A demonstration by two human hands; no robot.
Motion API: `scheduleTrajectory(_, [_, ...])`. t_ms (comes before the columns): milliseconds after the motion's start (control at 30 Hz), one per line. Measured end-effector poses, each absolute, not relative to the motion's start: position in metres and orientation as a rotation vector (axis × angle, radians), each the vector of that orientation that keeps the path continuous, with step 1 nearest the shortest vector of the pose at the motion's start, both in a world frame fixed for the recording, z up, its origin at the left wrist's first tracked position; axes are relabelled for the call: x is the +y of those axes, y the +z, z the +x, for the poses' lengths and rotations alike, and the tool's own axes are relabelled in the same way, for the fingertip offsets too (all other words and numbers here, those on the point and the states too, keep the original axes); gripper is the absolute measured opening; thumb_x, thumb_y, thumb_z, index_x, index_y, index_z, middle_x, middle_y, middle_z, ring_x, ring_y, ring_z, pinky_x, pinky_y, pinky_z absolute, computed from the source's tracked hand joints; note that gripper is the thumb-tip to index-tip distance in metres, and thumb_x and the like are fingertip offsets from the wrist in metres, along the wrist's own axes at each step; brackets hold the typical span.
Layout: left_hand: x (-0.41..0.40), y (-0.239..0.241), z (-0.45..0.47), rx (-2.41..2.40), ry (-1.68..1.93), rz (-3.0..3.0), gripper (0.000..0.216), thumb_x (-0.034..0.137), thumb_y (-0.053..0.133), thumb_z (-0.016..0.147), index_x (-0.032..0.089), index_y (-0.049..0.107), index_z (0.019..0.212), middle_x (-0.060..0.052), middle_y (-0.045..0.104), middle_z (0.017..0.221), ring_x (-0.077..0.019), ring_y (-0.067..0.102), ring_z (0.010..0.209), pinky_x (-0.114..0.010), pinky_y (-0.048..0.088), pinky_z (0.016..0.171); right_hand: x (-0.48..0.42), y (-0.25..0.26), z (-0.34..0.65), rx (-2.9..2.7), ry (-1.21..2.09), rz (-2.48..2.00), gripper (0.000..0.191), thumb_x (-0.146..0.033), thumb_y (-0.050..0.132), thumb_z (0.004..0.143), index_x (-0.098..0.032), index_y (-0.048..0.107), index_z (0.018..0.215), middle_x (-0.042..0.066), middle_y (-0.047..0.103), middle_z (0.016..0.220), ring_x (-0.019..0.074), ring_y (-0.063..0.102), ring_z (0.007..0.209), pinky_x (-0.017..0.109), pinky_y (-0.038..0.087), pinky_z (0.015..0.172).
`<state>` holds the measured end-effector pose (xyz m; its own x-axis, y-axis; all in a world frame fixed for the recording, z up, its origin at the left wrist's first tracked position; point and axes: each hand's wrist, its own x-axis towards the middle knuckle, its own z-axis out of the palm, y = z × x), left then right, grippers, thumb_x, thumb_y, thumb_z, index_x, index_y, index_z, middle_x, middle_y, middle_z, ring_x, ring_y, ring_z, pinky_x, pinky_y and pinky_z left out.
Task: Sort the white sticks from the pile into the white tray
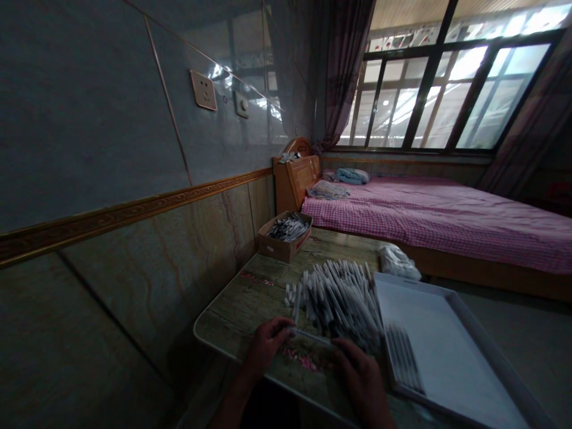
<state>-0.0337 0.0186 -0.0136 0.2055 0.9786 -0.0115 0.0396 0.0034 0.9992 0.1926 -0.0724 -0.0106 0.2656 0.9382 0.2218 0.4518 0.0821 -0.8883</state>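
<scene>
My left hand (267, 347) and my right hand (361, 381) rest at the near edge of a wood-patterned table (232, 313). Between them lies a thin, pale, translucent strip (313, 336), its ends at my fingers. A large heap of slim white tubes (339, 298) lies just beyond my hands. To the right, a white tray (447, 351) holds a neat row of dark-and-white tubes (404, 360). Small pink bits (304, 360) are scattered under my hands.
A cardboard box of pens (284, 236) stands at the table's far end against the tiled wall (156, 250). A crumpled white cloth (400, 262) lies beyond the heap. A bed with a pink checked sheet (429, 220) runs alongside, under a curtained window (447, 83).
</scene>
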Motion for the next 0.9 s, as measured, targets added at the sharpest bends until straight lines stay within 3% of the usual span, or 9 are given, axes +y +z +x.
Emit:
scheduleTrajectory(200, [0.019,-0.015,-0.037,1.095,1.017,1.305,0.035,0.046,0.076,0.066,0.017,0.075,0.086,-0.004,0.076,0.078,-0.0226,0.072,0.077,-0.028,0.054,0.065,-0.072,-0.018,0.195,-1.415,0.567,-1.526,0.037,-0.053,0.056,0.086,-0.026,0.077,0.099,0.006,0.077,0.101,0.0251,0.073,0.093,0.034,0.057,0.085])
scheduleTrajectory(567, [0.015,-0.006,-0.038,1.093,1.012,1.308,0.034,0.047,0.078,0.063,0.017,0.074,0.076,-0.002,0.072,0.064,-0.0177,0.066,0.059,-0.026,0.051,0.055,-0.075,-0.009,0.189,-1.497,0.612,-1.545,0.046,-0.059,0.047,0.089,-0.025,0.078,0.097,0.008,0.078,0.096,0.025,0.073,0.089,0.033,0.057,0.079])
scheduleTrajectory(733, [0.011,-0.002,-0.038,1.068,1.008,1.391,0.034,0.05,0.077,0.064,0.018,0.074,0.075,0.0,0.07,0.059,-0.0161,0.063,0.054,-0.024,0.05,0.053,-0.072,-0.005,0.193,-1.473,0.697,-1.563,0.036,-0.046,0.049,0.087,-0.025,0.078,0.093,0.004,0.079,0.091,0.0232,0.073,0.085,0.03,0.054,0.076])
scheduleTrajectory(900, [0.013,-0.003,-0.039,1.123,1.069,1.399,0.041,0.058,0.08,0.058,0.021,0.076,0.075,-0.002,0.075,0.068,-0.0198,0.068,0.062,-0.027,0.055,0.058,-0.073,0.004,0.188,-1.552,0.665,-1.621,0.031,-0.033,0.046,0.09,-0.022,0.075,0.082,0.0,0.074,0.077,0.0179,0.068,0.075,0.023,0.045,0.066])
